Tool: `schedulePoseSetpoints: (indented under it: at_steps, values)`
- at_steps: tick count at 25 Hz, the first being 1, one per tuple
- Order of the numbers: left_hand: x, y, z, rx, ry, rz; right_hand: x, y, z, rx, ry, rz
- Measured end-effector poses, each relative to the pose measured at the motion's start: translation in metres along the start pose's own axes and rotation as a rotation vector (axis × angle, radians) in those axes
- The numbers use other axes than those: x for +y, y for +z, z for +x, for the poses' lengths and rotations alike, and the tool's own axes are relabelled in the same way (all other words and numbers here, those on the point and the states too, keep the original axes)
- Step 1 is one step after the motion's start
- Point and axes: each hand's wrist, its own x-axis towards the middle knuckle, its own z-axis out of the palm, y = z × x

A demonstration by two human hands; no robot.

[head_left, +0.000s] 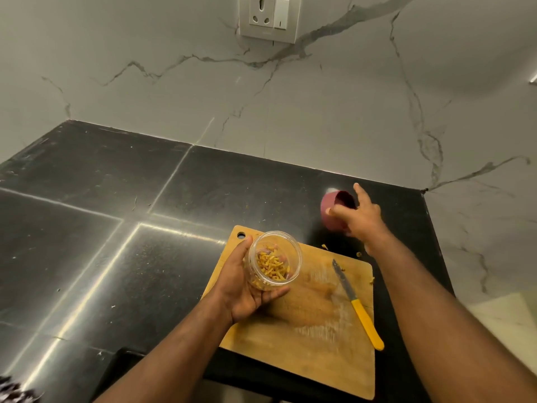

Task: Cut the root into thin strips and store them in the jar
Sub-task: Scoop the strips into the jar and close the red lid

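My left hand (241, 286) holds a clear open jar (273, 258) above the left part of the wooden cutting board (313, 338). Several thin yellow root strips (271, 264) lie inside the jar. My right hand (359, 215) grips a pink lid (334, 210) over the black counter, beyond the board's far right corner, with the index finger sticking up. A knife with a yellow handle (359, 305) lies on the board's right side, blade pointing away from me.
The black stone counter (116, 228) stretches left and meets a marble-patterned wall (290, 97) with a socket (268, 17). A few root scraps (325, 246) lie on the counter near the board's far edge. The counter's front edge runs just below the board.
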Motion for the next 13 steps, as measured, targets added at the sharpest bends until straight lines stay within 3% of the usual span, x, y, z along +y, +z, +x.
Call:
schedulePoseSetpoints:
  at_steps: [2, 5, 8, 11, 13]
  values:
    - [0.003, -0.002, 0.002, -0.01, -0.001, -0.017, -0.006, -0.003, -0.025, -0.226, 0.048, 0.647]
    - [0.008, -0.004, 0.002, -0.021, 0.007, -0.011, 0.003, -0.002, -0.056, -0.608, 0.044, 1.079]
    - [0.013, -0.005, -0.001, -0.038, 0.017, -0.003, 0.013, 0.004, -0.073, -0.803, -0.021, 1.201]
    - [0.015, -0.006, -0.006, -0.049, 0.029, 0.021, 0.012, 0.006, -0.085, -0.8, -0.063, 1.205]
    - [0.016, -0.007, -0.009, -0.052, 0.023, 0.029, 0.007, 0.007, -0.093, -0.708, -0.059, 1.146]
